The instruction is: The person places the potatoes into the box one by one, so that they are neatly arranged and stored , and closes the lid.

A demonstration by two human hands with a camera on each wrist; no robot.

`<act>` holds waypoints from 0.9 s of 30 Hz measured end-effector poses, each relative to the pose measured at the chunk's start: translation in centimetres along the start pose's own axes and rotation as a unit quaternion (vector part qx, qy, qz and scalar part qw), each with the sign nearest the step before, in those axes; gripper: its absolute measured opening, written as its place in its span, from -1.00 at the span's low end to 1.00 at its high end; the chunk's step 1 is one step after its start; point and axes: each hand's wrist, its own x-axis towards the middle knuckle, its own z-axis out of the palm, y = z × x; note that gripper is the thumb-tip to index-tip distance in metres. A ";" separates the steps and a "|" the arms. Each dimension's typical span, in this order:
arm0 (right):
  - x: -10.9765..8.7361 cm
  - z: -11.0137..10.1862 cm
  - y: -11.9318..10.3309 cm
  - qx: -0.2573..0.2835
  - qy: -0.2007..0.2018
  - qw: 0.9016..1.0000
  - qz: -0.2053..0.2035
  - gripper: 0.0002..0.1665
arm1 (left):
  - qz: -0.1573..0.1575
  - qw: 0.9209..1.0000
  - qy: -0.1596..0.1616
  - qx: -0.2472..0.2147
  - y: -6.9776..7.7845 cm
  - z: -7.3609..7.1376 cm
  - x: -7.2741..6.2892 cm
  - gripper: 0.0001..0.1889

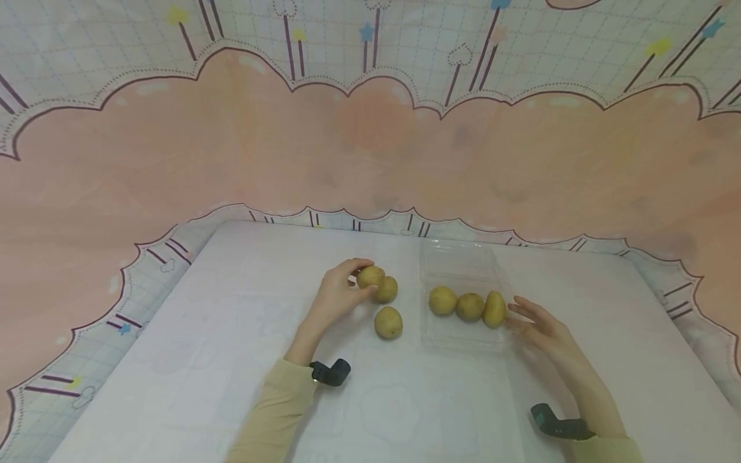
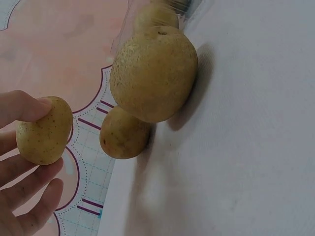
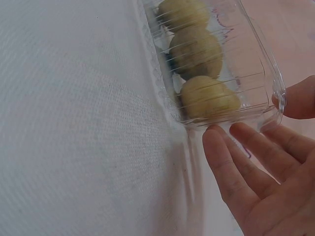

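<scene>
My left hand point(image 1: 341, 289) holds a yellow-brown potato point(image 1: 370, 277) between thumb and fingers; the left wrist view shows this potato point(image 2: 45, 130) apart from the others. Beside it lies a second potato point(image 1: 386, 290), partly hidden in the head view. A third potato point(image 1: 388, 323) lies nearer to me on the table. To the right is a clear plastic container point(image 1: 463, 337) with three potatoes point(image 1: 470, 307) in a row. At its right side is my right hand point(image 1: 541, 328), fingers extended and the thumb at the container's rim point(image 3: 268, 64).
A white cloth covers the table point(image 1: 202, 360). Behind it hangs a patterned sheet point(image 1: 370, 154) with a peach scalloped shape, which also borders both sides. A dark camera mount point(image 1: 331, 372) sits on the left wrist, another camera mount point(image 1: 558, 424) on the right.
</scene>
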 end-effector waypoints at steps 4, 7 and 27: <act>0.0 0.0 0.0 0.000 0.000 1.000 -0.012 -0.35 | 0.001 1.000 -0.007 0.000 0.5 0.1 -0.1 -0.53; -0.1 0.0 0.0 -0.003 0.000 1.000 -0.013 -0.35 | 0.006 1.000 -0.011 0.001 0.8 0.2 -0.2 -0.52; 0.0 0.0 0.1 -0.004 0.001 1.000 -0.028 -0.37 | 0.051 0.998 -0.023 -0.002 1.9 1.3 -0.4 -0.56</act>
